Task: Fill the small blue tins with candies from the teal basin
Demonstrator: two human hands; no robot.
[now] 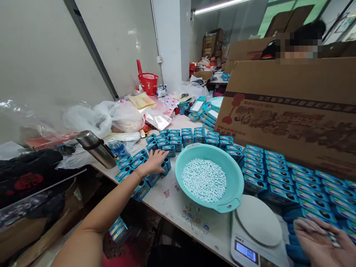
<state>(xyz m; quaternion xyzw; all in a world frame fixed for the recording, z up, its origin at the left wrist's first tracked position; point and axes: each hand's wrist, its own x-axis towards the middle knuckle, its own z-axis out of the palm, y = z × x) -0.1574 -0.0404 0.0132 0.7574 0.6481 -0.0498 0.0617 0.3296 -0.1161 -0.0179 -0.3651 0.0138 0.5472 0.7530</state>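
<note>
Head view: I note small teal boxes [155,174] with dark round windows, lying in rows on the left of the tabletop [178,207]. My left hand [154,162] rests on them, fingers spread flat. My right hand [319,241], near right and cut off by the edge, cups small pale items I cannot identify. A teal basin [233,178] of white tablets sits between the hands.

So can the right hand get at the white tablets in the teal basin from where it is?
Probably yes. The right hand hovers just past the scale, the basin is open-topped, and nothing stands between it and the tablets.
</note>
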